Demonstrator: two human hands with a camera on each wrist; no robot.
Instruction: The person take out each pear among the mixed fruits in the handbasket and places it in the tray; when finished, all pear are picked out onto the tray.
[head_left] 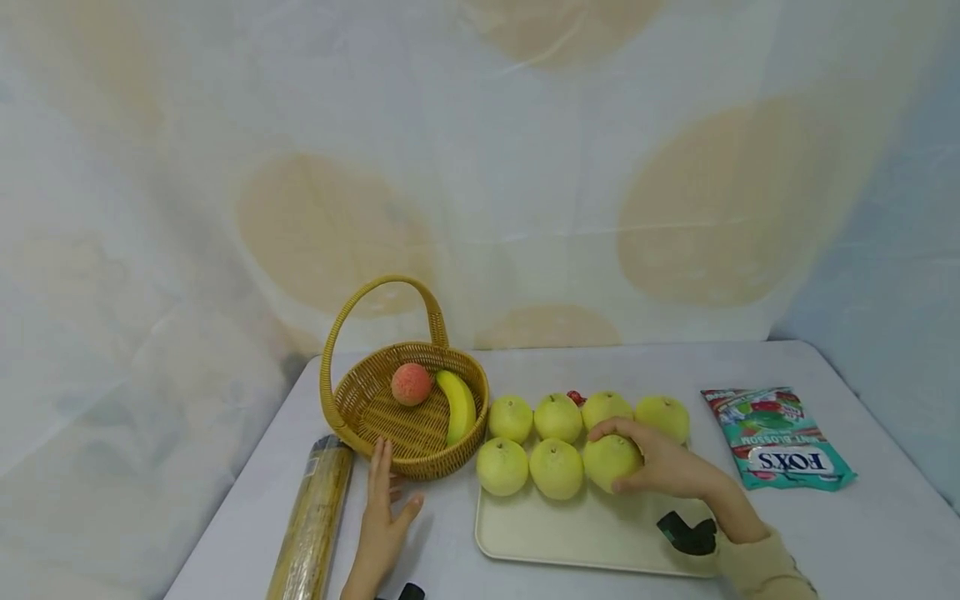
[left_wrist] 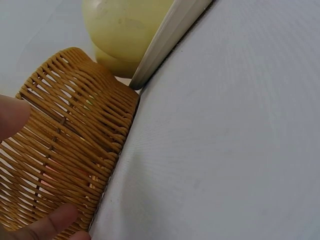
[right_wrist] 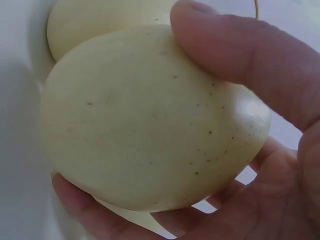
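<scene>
In the head view my right hand point(head_left: 667, 462) grips a yellow-green pear point(head_left: 611, 462) at the right end of the front row on a cream tray point(head_left: 570, 533). Seen from the right wrist, thumb and fingers curl round that speckled pear point(right_wrist: 150, 120). Several more pears point(head_left: 557, 468) stand in two rows on the tray. My left hand point(head_left: 382, 517) is at the near side of a wicker basket point(head_left: 450, 458), fingers extended; the left wrist view shows its fingertips by the weave point(left_wrist: 75, 125). Inside the basket are a peach point(head_left: 412, 384) and a banana point(head_left: 457, 407).
Left of the basket lies a long wrapped, straw-coloured roll point(head_left: 311, 525). A teal FOX'S candy bag point(head_left: 776, 437) lies right of the tray. Something small and red point(head_left: 576, 397) shows behind the pears. A patterned cloth point(head_left: 525, 208) hangs behind the white table point(head_left: 420, 567).
</scene>
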